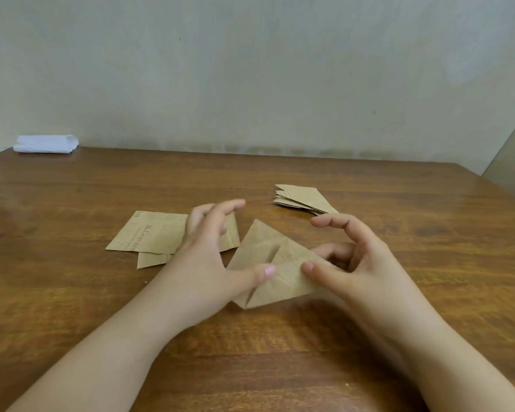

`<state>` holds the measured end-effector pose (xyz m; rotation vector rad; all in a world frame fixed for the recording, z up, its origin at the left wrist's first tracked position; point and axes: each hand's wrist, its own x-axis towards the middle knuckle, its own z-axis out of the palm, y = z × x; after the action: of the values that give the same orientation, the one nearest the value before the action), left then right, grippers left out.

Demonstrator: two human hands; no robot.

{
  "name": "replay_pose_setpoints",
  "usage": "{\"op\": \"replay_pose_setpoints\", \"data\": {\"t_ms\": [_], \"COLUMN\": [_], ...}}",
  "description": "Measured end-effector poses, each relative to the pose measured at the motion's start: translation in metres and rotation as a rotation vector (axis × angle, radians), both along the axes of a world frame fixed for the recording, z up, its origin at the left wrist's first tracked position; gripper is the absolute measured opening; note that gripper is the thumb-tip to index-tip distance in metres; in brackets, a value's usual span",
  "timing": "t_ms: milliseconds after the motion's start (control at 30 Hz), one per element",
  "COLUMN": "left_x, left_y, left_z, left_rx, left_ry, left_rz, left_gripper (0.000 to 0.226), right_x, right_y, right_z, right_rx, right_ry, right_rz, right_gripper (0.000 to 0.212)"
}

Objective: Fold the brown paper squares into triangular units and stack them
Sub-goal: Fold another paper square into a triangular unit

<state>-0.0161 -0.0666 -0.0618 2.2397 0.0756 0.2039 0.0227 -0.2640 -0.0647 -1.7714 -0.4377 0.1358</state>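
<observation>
1. The left hand (208,257) is seen reaching in from the lower left, with its fingers spread and raised above the table and only its thumb laid across the left part of the partly folded paper (268,263); the thumb is pressed flat on the sheet rather than curled round it.
2. The right hand (357,263) is brought in from the lower right, palm turned inward, with the index finger arched high and clear of the paper.
3. The right corner of the partly folded paper is pinched between the right thumb and the lower fingers, so the sheet is gripped on that side.
4. The partly folded paper is found between the two hands, near the middle of the wooden table (399,292), with its near corner lifted slightly off the surface and a folded flap showing at its centre.
5. The unfolded brown squares (149,236) are seen lying flat just behind and under the left hand's fingers, overlapping one another.
6. The stack of folded triangular units (304,199) is set farther back, beyond the right hand and apart from it.
7. A folded white cloth (45,144) is seen at the far left edge of the table, against the wall.
</observation>
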Motion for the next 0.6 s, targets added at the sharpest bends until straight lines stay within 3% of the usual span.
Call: {"op": "replay_pose_setpoints", "data": {"t_ms": [100,200,233,400,533,600], "left_x": [-0.003,-0.004,-0.004,-0.006,-0.008,-0.008], "left_y": [0.003,0.000,-0.002,-0.005,-0.011,-0.011], "left_z": [0.009,0.009,0.007,0.005,0.008,0.009], "left_rx": [-0.101,-0.167,-0.194,-0.326,-0.380,-0.442], "left_ry": [-0.079,-0.045,-0.043,0.116,0.158,0.125], "left_rz": [-0.081,-0.134,-0.133,-0.142,-0.163,-0.136], "left_gripper": [0.071,0.016,0.008,0.012,0.019,0.021], "right_x": [-0.003,-0.007,-0.007,-0.003,-0.003,-0.003], "right_y": [-0.002,0.001,0.003,0.007,0.008,0.008], "right_z": [0.006,0.004,0.003,0.003,0.003,0.004], "right_rx": [-0.051,-0.118,-0.103,0.200,0.169,0.158], "right_ry": [-0.061,-0.113,-0.131,-0.040,-0.025,-0.037], "right_rz": [0.152,0.172,0.129,-0.034,-0.060,-0.085], "right_gripper": [0.058,0.064,0.065,0.066,0.059,0.045]}}
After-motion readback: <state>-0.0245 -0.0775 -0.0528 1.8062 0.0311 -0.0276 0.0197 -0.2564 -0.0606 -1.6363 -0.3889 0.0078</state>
